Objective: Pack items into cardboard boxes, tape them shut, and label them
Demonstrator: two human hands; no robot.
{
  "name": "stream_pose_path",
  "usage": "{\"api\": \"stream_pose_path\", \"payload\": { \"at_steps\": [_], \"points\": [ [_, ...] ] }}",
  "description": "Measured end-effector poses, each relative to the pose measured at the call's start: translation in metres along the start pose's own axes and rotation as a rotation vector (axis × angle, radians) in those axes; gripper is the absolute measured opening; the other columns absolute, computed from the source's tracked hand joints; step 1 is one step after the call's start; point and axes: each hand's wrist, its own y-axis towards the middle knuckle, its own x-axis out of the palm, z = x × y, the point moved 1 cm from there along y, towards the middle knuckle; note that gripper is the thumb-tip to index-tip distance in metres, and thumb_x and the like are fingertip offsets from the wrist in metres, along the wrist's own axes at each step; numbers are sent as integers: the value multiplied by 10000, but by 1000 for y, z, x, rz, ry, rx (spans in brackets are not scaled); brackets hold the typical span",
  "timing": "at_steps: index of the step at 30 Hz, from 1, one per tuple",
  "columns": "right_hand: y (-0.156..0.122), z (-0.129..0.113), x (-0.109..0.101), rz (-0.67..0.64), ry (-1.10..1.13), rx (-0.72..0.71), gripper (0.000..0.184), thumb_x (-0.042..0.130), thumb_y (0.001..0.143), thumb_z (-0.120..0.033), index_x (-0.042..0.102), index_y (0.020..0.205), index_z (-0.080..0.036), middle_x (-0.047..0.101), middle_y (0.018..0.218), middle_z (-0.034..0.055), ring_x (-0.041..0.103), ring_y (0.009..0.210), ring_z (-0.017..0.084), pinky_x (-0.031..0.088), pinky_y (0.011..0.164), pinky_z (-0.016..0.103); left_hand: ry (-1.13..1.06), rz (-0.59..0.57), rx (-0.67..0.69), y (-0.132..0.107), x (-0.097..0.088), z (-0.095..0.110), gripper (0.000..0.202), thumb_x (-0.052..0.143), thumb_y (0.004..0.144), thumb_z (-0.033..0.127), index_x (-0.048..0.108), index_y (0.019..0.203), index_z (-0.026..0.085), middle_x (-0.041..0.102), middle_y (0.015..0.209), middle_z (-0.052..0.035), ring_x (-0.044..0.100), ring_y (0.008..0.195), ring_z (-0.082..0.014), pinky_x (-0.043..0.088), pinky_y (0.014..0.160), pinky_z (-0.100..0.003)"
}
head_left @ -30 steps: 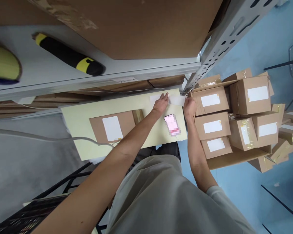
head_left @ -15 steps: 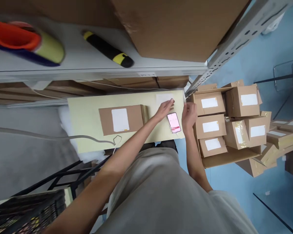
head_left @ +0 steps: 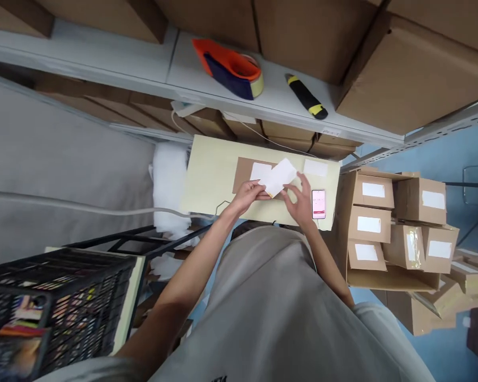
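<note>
My left hand (head_left: 247, 192) pinches the lower left end of a white label sheet (head_left: 279, 176). On the sheet's right side, my right hand (head_left: 299, 198) has its fingers spread and touches the sheet's edge. Both hands hover over a flat brown cardboard box (head_left: 242, 174) that carries a white label (head_left: 260, 171). The box lies on a pale yellow board (head_left: 211, 175). A phone (head_left: 318, 204) with a pink screen lies on the board just right of my right hand. Another white label (head_left: 315, 167) lies on the board beyond the phone.
A grey shelf (head_left: 151, 69) above holds an orange tape dispenser (head_left: 229, 69), a black-and-yellow cutter (head_left: 306, 96) and large cartons (head_left: 406, 74). Right of the board stands an open carton (head_left: 386, 278) with several labelled small boxes. A black crate (head_left: 56, 302) is at lower left. A grey cable (head_left: 83, 206) crosses left.
Both hands left the board's far right edge and came back over the brown box, now with a white label sheet lifted between them. The camera swung left and up.
</note>
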Motion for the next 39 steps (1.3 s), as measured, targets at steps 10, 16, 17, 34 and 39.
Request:
{"api": "stream_pose_path", "payload": {
  "at_steps": [10,16,17,34,39],
  "points": [
    [37,-50,-26,-546,295,164,382,894,894,-620,925,1004,-256,899,1055,72,817,1003,255,643,971,404,331,-195,239,-18,-66,38,434,944,806,570,847,879,153,771,774,-65,693,666,-174,550,572,-257],
    [19,-87,8,-426,442,265,429,988,790,-596,947,1061,-265,905,1030,51,818,891,232,688,920,403,-64,11,309,-34,-62,48,788,919,728,845,809,1108,164,820,926,-81,750,731,-191,560,547,-245],
    [17,-92,13,-339,463,280,453,991,780,-614,945,1064,-264,905,1031,52,825,881,234,702,923,414,-116,-28,305,-42,-60,47,810,905,748,851,803,1165,164,832,968,-95,775,764,-202,590,573,-255],
    [2,-164,23,-192,422,176,457,935,848,-715,940,1065,-313,912,1120,48,859,980,276,726,905,443,-10,-93,495,-115,-88,68,545,954,807,686,824,871,160,824,769,-90,736,633,-178,644,635,-311],
    [0,-165,19,-180,407,208,490,909,880,-739,928,1116,-310,904,996,44,859,879,279,719,884,474,-35,-153,505,-127,-88,77,407,918,863,543,826,963,159,863,877,-110,728,619,-174,616,562,-298]
  ]
}}
